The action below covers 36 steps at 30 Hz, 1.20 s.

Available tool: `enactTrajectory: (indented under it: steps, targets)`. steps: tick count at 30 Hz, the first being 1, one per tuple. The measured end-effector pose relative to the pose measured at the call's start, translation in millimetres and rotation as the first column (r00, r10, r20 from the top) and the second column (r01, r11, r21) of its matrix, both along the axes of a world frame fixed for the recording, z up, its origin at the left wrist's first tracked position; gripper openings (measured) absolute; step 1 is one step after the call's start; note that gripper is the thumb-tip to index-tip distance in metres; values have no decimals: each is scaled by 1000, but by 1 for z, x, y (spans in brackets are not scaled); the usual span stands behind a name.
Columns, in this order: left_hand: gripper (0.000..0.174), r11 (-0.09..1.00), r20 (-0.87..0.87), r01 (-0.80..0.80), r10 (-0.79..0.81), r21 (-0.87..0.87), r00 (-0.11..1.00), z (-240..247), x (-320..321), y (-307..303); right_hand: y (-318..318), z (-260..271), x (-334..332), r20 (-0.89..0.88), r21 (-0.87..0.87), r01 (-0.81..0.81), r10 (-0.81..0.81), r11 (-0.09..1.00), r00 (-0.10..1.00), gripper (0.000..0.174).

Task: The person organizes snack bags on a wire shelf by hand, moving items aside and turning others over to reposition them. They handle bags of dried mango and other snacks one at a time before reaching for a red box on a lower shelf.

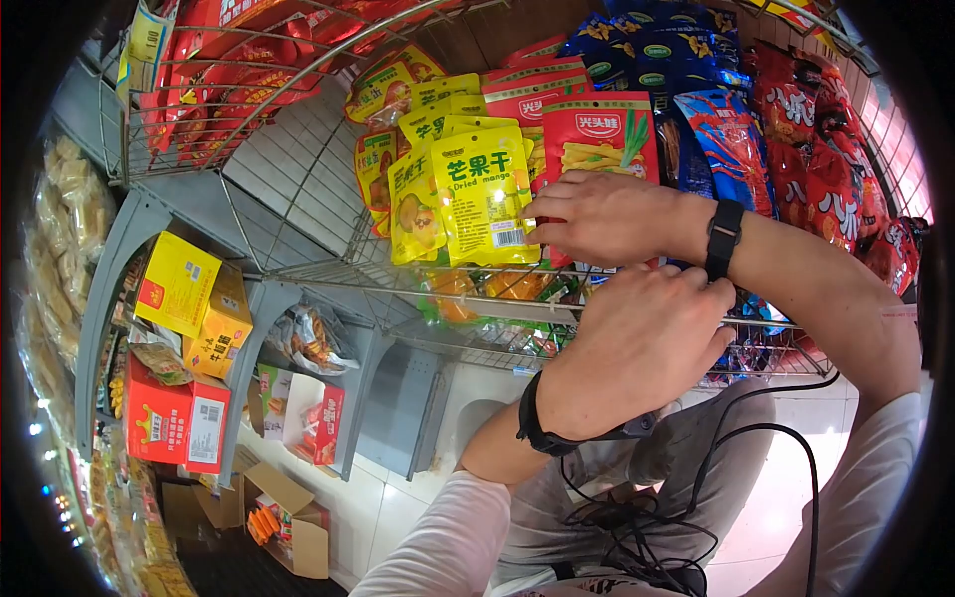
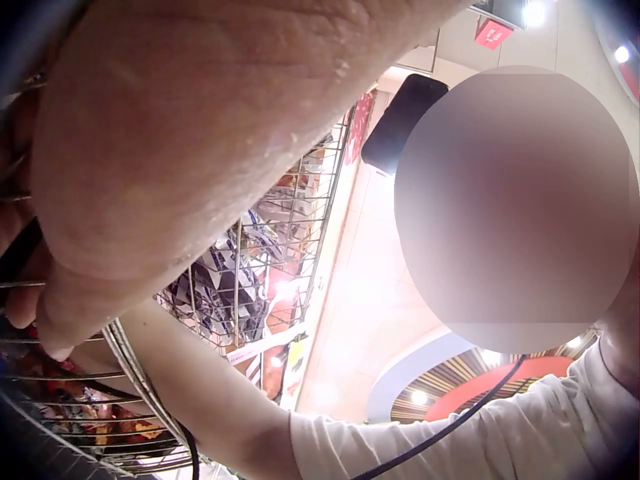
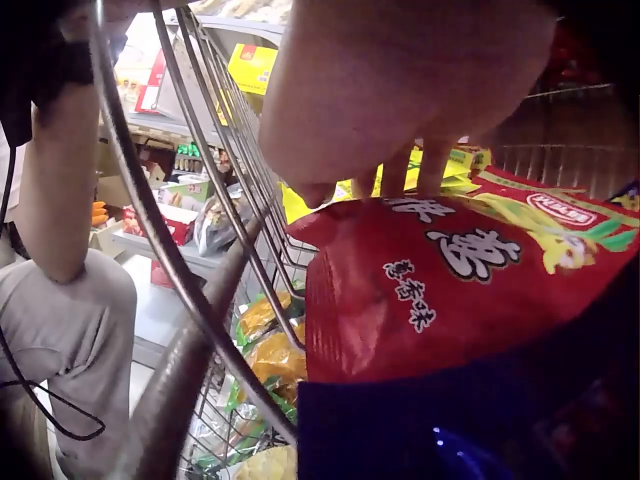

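Arranging packets appears in hand: the right hand [image 1: 622, 216], fingers extended, touches a red, flat plastic snack packet [image 1: 597, 144] beside yellow dried-mango pouches [image 1: 484, 194] in the grey metal-wire basket [image 3: 175, 385]. The left hand [image 1: 642, 348] is at its front, grip unclear. Next probably calls for squaring edges.

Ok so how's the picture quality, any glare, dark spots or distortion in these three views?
Head view: strong fisheye distortion and black corners, yet the dried mango pack is readable. Left wrist: a ceiling light glares white, a blurred oval hides one patch, the left hand looms large. Right wrist: the right hand is in shadow, but the red pack shows clear lettering.
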State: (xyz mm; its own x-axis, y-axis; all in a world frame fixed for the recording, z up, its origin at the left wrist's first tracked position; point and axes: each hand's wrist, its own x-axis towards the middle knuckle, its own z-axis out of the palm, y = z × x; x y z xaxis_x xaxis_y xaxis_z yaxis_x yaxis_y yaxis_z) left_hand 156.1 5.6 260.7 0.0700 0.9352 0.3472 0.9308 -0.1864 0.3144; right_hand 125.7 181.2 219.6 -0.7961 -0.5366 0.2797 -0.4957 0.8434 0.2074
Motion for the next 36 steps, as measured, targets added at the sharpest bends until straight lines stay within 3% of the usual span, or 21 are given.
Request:
enactTrajectory:
  steps: [15,18,20,22,24,26,29,30,32,36]
  targets:
    - [29,1000,-7,-5,5,-1,1000,0,-1,0,0,5,0,-37,-43,8,-9,999,999,30]
    - [28,1000,2,14,-14,4,1000,2,2,1,9,11,3,-12,13,111,-110,994,994,32]
    - [28,1000,1,4,-4,-13,1000,3,1,0,15,12,0,-115,-55,133,-138,990,984,37]
    - [27,1000,-17,-4,4,-10,1000,2,0,2,18,25,4,-93,-74,213,-219,974,971,40]
    - [27,1000,-28,-9,9,-25,1000,4,1,1,29,33,1,-205,-81,335,-344,939,916,40]
    - [27,998,-27,-17,15,-63,1000,6,1,1,42,35,2,-278,-128,321,-345,938,897,42]
    - [27,996,-33,-31,29,-81,999,7,2,0,63,40,6,-361,-143,552,-562,822,744,46]
    - [27,996,-33,-28,26,-79,999,7,2,0,67,42,9,-363,-142,554,-564,820,742,46]
    - [27,997,-30,-33,31,-71,999,7,2,0,76,46,13,-314,-117,718,-712,686,629,49]
    - [26,996,-20,-38,36,-75,999,7,3,0,95,47,21,-270,-106,806,-796,583,541,51]
